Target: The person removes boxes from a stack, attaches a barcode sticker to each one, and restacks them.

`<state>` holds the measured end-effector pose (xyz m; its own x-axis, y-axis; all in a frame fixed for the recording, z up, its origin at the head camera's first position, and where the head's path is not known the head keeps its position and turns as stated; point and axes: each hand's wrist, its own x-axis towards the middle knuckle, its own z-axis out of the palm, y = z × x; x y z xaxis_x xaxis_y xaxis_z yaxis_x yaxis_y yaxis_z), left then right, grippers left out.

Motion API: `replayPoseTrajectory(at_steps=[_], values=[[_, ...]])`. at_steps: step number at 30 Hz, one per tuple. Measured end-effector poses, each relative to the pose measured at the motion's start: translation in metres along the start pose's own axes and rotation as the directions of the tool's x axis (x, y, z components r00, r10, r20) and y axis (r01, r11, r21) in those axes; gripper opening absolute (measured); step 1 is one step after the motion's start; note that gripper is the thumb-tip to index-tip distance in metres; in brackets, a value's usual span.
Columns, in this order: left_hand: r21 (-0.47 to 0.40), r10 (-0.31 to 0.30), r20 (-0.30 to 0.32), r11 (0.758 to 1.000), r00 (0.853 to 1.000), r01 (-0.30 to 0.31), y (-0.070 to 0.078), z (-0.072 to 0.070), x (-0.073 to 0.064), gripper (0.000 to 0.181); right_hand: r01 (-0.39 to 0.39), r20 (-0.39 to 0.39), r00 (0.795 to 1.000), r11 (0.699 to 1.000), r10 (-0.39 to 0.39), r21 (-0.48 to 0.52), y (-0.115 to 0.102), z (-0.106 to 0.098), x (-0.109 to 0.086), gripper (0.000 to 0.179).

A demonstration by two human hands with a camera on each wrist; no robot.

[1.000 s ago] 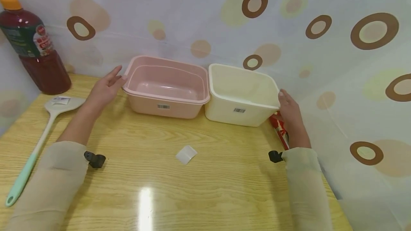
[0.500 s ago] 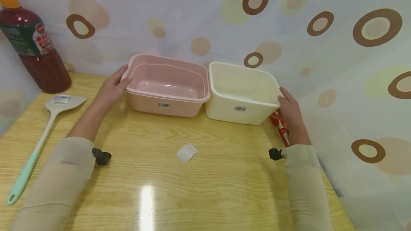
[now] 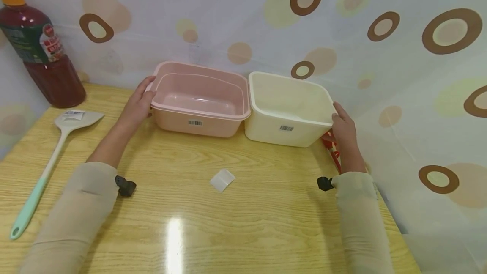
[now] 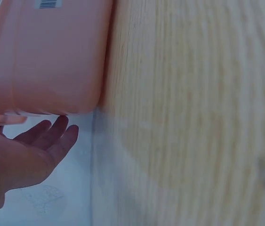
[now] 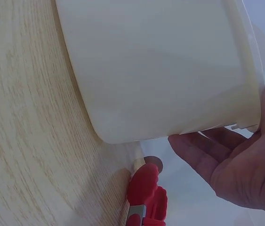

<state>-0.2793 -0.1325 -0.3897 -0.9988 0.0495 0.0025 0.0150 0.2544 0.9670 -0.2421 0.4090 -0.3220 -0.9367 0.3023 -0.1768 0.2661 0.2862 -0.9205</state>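
Note:
A pink rectangular plastic basin (image 3: 195,127) with a doubled rim line and a barcode label stands against the patterned backdrop. My left hand (image 3: 138,104) holds its left end, thumb over the rim and fingers beneath; in the left wrist view these fingers (image 4: 59,136) reach the end wall. Right beside the basin is a taller cream plastic bin (image 3: 283,132), also labelled. At the bin's right end my right hand (image 3: 343,132) grips the rim with the thumb on top, while the right wrist view has the fingertips (image 5: 181,143) against the outer wall. Both containers look bare inside.
Red scalloped tongs (image 5: 144,188) with a metal part lie under the right hand. On the left are a spatula (image 3: 49,164) with a mint handle and a dark red sauce bottle (image 3: 47,60). A small white paper piece (image 3: 222,180) lies mid-table.
My left hand has moved right and closed onto the pink basin's left rim. The right hand stays at the cream bin's rim. The containers hold almost the same place.

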Motion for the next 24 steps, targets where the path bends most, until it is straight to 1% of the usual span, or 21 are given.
replayPoseTrajectory(at_steps=[10,19,24], values=[[-0.061,-0.012,0.017,0.998,1.0,0.013,-0.001,0.002,-0.001,0.055,0.018,-0.058,0.998,0.998,-0.021,-0.058,0.011,-0.002,0.012,0.052],[-0.09,-0.015,0.032,0.996,0.999,0.017,-0.001,0.003,0.0,0.055,0.015,-0.047,0.999,0.999,-0.017,-0.045,0.004,0.0,0.001,0.053],[-0.077,-0.017,0.036,0.997,0.999,0.019,-0.001,0.002,-0.002,0.055,0.025,-0.043,0.999,0.997,-0.028,-0.069,0.008,0.0,0.004,0.053]])
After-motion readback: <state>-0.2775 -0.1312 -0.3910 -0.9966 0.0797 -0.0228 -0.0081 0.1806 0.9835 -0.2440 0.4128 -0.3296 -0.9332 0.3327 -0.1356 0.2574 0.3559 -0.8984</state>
